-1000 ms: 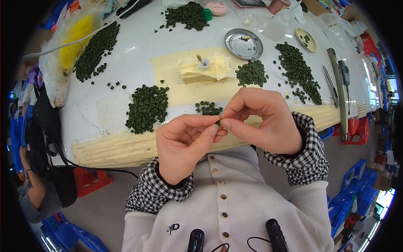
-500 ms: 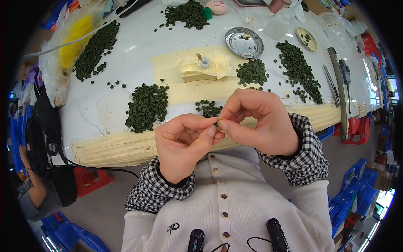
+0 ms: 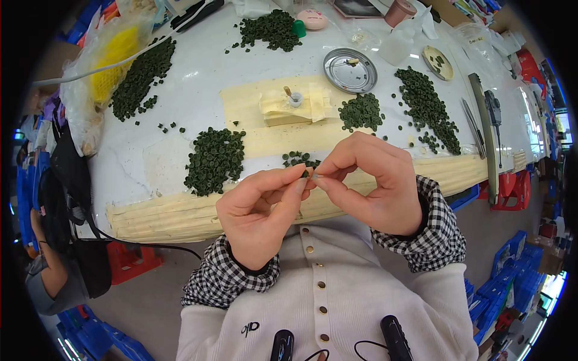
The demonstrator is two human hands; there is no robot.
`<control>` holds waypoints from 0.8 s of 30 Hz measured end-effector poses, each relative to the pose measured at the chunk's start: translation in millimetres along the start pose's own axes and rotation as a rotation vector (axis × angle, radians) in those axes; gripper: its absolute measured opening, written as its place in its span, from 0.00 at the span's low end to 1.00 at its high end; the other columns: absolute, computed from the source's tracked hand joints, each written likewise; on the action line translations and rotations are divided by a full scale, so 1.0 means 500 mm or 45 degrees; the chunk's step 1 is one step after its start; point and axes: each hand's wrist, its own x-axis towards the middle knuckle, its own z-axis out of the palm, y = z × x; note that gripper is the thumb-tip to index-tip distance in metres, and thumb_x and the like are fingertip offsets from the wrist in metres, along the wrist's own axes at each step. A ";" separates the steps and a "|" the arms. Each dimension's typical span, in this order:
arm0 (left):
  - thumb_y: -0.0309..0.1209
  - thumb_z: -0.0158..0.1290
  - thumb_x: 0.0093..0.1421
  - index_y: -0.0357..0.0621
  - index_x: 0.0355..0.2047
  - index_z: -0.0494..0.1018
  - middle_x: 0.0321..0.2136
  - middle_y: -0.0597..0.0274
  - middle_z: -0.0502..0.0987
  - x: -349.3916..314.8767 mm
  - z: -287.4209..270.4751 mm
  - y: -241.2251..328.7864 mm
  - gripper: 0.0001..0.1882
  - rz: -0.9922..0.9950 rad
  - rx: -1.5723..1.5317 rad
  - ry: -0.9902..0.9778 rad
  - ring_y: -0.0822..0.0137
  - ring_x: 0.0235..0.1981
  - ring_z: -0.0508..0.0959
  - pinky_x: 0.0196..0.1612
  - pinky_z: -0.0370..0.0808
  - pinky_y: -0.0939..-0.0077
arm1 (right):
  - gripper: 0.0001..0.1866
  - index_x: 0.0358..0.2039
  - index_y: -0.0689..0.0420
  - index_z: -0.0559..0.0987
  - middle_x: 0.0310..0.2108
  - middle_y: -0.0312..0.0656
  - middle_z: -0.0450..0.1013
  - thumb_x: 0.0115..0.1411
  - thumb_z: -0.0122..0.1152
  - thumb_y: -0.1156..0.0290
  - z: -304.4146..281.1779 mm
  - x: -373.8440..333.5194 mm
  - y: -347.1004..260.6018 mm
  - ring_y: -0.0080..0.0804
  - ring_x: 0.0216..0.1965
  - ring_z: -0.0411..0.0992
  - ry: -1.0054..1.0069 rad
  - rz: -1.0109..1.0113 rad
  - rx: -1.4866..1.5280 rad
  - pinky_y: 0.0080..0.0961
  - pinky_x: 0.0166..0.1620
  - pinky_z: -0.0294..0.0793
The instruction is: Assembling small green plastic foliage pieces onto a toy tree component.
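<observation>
My left hand (image 3: 256, 213) pinches a small dark green round part (image 3: 306, 174) between thumb and forefinger, above the table's front edge. Pressed up against it from the right are the thumb and forefinger of my right hand (image 3: 376, 180), closed in a pinch; what sits between them is too small to make out. Just beyond my fingertips lies a small cluster of green parts (image 3: 298, 157). A larger pile of the same parts (image 3: 214, 159) is left of my left hand, and a pile of flat green discs (image 3: 361, 112) lies beyond my right hand.
Past my hands stands a taped block (image 3: 292, 111) holding a small white cup (image 3: 295, 100) with a stick. Behind are a round metal tray (image 3: 350, 71) and more green piles (image 3: 426, 108). Tweezers (image 3: 473, 126) and a long bar (image 3: 485, 138) lie right. Another person's arm (image 3: 53, 253) shows far left.
The green part now shows more clearly at my left fingertips. My hands have shifted slightly left, with the fingertips still together. The whole view has tilted a little.
</observation>
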 end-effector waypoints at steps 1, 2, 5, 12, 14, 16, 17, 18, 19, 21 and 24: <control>0.13 0.53 0.58 0.29 0.44 0.75 0.39 0.51 0.79 0.001 -0.001 -0.001 0.13 -0.005 -0.011 -0.004 0.67 0.41 0.81 0.46 0.78 0.78 | 0.07 0.32 0.63 0.78 0.28 0.40 0.74 0.51 0.63 0.82 0.001 0.001 -0.001 0.25 0.27 0.75 0.004 -0.010 -0.010 0.19 0.32 0.75; 0.12 0.53 0.58 0.29 0.44 0.75 0.39 0.51 0.79 0.000 -0.002 -0.002 0.13 0.035 0.041 -0.014 0.67 0.40 0.81 0.45 0.78 0.78 | 0.07 0.31 0.63 0.78 0.28 0.40 0.74 0.50 0.64 0.83 0.002 0.000 -0.003 0.25 0.28 0.75 0.005 -0.013 -0.018 0.19 0.32 0.74; 0.12 0.53 0.57 0.29 0.44 0.76 0.38 0.51 0.79 0.000 -0.003 -0.005 0.14 0.135 0.202 -0.043 0.68 0.38 0.81 0.44 0.78 0.79 | 0.06 0.30 0.63 0.78 0.28 0.40 0.74 0.50 0.64 0.83 0.005 -0.002 -0.006 0.25 0.28 0.74 0.008 -0.014 -0.029 0.19 0.32 0.73; 0.12 0.53 0.58 0.29 0.45 0.75 0.37 0.51 0.79 0.001 -0.004 -0.004 0.14 0.134 0.175 -0.105 0.67 0.39 0.81 0.43 0.79 0.79 | 0.05 0.30 0.63 0.76 0.27 0.39 0.73 0.52 0.62 0.81 0.003 -0.003 0.002 0.23 0.27 0.73 -0.051 0.071 0.125 0.19 0.32 0.73; 0.13 0.52 0.59 0.29 0.45 0.75 0.37 0.51 0.80 0.000 -0.002 -0.001 0.14 0.056 0.028 -0.099 0.67 0.39 0.81 0.44 0.79 0.78 | 0.04 0.30 0.63 0.76 0.28 0.38 0.73 0.54 0.62 0.80 0.003 -0.005 0.010 0.21 0.27 0.73 -0.078 0.146 0.272 0.18 0.33 0.73; 0.14 0.52 0.60 0.28 0.46 0.74 0.37 0.51 0.80 -0.002 0.006 0.010 0.13 -0.067 -0.168 -0.068 0.67 0.40 0.81 0.45 0.79 0.78 | 0.03 0.31 0.63 0.76 0.28 0.36 0.73 0.56 0.61 0.79 0.003 -0.009 0.018 0.18 0.29 0.72 -0.103 0.261 0.473 0.17 0.34 0.73; 0.15 0.52 0.60 0.28 0.46 0.73 0.38 0.51 0.80 -0.001 0.004 0.009 0.13 -0.088 -0.190 -0.087 0.67 0.40 0.81 0.45 0.79 0.77 | 0.03 0.32 0.63 0.75 0.29 0.35 0.73 0.57 0.60 0.78 0.001 -0.010 0.018 0.17 0.30 0.72 -0.120 0.303 0.549 0.17 0.35 0.73; 0.15 0.52 0.61 0.28 0.46 0.73 0.38 0.51 0.80 0.001 0.001 0.007 0.13 -0.109 -0.213 -0.106 0.67 0.40 0.81 0.45 0.79 0.77 | 0.03 0.33 0.63 0.75 0.29 0.34 0.73 0.58 0.60 0.78 -0.001 -0.010 0.019 0.17 0.30 0.71 -0.137 0.345 0.625 0.17 0.36 0.72; 0.16 0.52 0.61 0.28 0.46 0.73 0.38 0.51 0.80 0.003 -0.002 0.005 0.12 -0.129 -0.235 -0.124 0.68 0.40 0.81 0.46 0.79 0.77 | 0.04 0.33 0.63 0.75 0.29 0.33 0.73 0.59 0.59 0.77 -0.002 -0.010 0.018 0.16 0.31 0.71 -0.155 0.387 0.701 0.16 0.37 0.72; 0.16 0.52 0.61 0.28 0.45 0.73 0.38 0.51 0.80 0.005 -0.007 0.002 0.12 -0.129 -0.229 -0.148 0.68 0.40 0.81 0.46 0.79 0.78 | 0.04 0.34 0.63 0.75 0.30 0.33 0.73 0.60 0.59 0.77 -0.005 -0.008 0.013 0.15 0.32 0.71 -0.187 0.483 0.841 0.16 0.38 0.72; 0.15 0.53 0.60 0.28 0.43 0.74 0.37 0.52 0.80 0.005 -0.012 0.001 0.10 -0.108 -0.184 -0.161 0.69 0.39 0.81 0.45 0.78 0.79 | 0.04 0.35 0.63 0.75 0.31 0.33 0.74 0.61 0.58 0.76 -0.004 -0.007 0.015 0.16 0.33 0.71 -0.224 0.537 0.932 0.16 0.39 0.72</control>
